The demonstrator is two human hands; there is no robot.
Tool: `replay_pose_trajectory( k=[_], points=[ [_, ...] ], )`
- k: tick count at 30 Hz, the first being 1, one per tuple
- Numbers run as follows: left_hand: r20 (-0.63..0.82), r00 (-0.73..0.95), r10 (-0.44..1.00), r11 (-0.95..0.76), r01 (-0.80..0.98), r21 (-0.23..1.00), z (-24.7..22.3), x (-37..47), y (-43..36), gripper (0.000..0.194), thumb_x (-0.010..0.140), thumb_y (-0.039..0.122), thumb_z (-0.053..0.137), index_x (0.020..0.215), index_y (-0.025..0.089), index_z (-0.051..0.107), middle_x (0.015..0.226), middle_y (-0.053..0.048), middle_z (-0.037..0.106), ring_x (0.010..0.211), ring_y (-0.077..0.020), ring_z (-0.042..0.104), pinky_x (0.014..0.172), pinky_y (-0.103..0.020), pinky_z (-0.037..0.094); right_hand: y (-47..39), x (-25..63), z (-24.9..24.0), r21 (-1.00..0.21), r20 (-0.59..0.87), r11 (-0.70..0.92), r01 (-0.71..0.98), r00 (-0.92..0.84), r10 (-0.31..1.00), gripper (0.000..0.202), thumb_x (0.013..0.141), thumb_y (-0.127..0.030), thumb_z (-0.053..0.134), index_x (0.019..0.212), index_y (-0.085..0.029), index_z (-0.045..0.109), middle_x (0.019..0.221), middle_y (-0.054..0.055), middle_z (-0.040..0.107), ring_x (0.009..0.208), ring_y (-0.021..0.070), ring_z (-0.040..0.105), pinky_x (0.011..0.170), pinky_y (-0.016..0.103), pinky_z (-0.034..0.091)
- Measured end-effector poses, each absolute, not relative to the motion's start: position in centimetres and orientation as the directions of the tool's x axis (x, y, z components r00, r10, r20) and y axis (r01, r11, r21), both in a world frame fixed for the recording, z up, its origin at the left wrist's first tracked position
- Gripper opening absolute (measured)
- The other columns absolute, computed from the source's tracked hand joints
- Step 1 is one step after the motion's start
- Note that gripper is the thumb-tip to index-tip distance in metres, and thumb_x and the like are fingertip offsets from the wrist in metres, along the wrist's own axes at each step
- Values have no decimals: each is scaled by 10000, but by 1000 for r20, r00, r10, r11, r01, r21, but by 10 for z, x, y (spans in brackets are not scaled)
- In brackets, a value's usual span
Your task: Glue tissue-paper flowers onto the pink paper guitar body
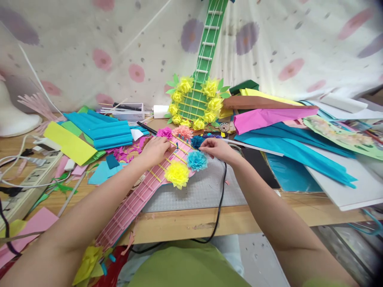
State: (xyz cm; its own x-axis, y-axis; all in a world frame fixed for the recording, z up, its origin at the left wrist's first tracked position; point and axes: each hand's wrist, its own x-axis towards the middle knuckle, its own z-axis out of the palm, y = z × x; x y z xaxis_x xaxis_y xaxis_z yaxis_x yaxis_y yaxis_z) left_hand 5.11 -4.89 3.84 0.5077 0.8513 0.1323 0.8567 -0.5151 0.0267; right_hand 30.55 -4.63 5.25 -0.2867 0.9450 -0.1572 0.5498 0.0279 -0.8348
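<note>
A pink paper guitar (140,198) lies slantwise before me, its neck toward my lower left. White strings run along it, and yellow strips cross its body. My left hand (156,150) is bent over the body's left side, fingers curled on it beside a magenta paper flower (165,132). My right hand (220,149) is pinched at the right side, fingertips against a dark teal paper flower (196,142) and just above a light blue one (197,160); what they grip is hidden. A yellow paper flower (177,174) and a coral one (182,131) also sit on the body.
A green paper guitar (193,101) with yellow flowers stands upright behind. Blue folded crepe paper (101,129) and a power strip (30,187) lie left. Paper sheets (275,119) are piled right. A cutting mat (194,197) lies beneath; a black cable (222,195) hangs over the edge.
</note>
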Motion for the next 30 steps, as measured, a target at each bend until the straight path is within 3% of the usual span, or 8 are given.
replay_pose_trajectory(
  k=[6, 11, 16, 22, 27, 30],
  points=[
    [132, 497, 858, -507, 861, 50, 41, 52, -45, 277, 874, 367, 428, 806, 182, 623, 933, -101, 632, 921, -263, 578, 797, -407, 403, -50, 318, 48, -843, -165, 14, 537, -284, 944, 175, 720, -326, 627, 740, -169, 554, 525, -56, 483, 425, 62, 415, 434, 201, 322],
    [175, 343, 923, -371, 915, 161, 50, 61, -50, 326, 837, 468, 468, 767, 188, 620, 873, -90, 642, 872, -262, 591, 787, -409, 408, -50, 335, 48, -806, -259, -46, 589, -283, 924, 240, 710, -389, 652, 707, -178, 538, 510, -53, 471, 438, 68, 424, 445, 203, 331],
    [162, 215, 963, -247, 943, 221, 47, 70, -50, 260, 781, 429, 573, 736, 179, 626, 879, -108, 632, 919, -301, 587, 816, -438, 403, -48, 362, 47, -628, -321, -88, 773, -154, 935, 331, 693, -458, 664, 597, -185, 505, 466, -46, 443, 438, 78, 398, 452, 227, 280],
    [174, 207, 963, -252, 923, 292, 37, 72, -48, 188, 785, 341, 569, 708, 183, 635, 852, -87, 658, 860, -254, 606, 805, -396, 412, -40, 380, 36, -454, -207, -108, 884, 14, 978, 324, 684, -478, 667, 617, -188, 536, 563, -25, 524, 549, 112, 475, 514, 239, 301],
    [182, 144, 973, -212, 870, 444, 43, 69, -52, 122, 766, 311, 593, 750, 193, 619, 857, -45, 686, 826, -213, 620, 750, -330, 428, -31, 368, 18, -493, -38, -86, 866, 77, 996, 388, 664, -459, 696, 897, -162, 606, 819, 37, 644, 713, 163, 580, 597, 248, 387],
    [175, 72, 982, -162, 797, 582, 45, 66, -53, 74, 767, 258, 557, 789, 200, 599, 832, -24, 686, 775, -187, 624, 680, -297, 434, -26, 356, 11, -496, -25, -41, 867, 33, 999, 401, 703, -459, 669, 962, -154, 641, 881, 74, 678, 792, 210, 620, 661, 274, 426]
  ],
)
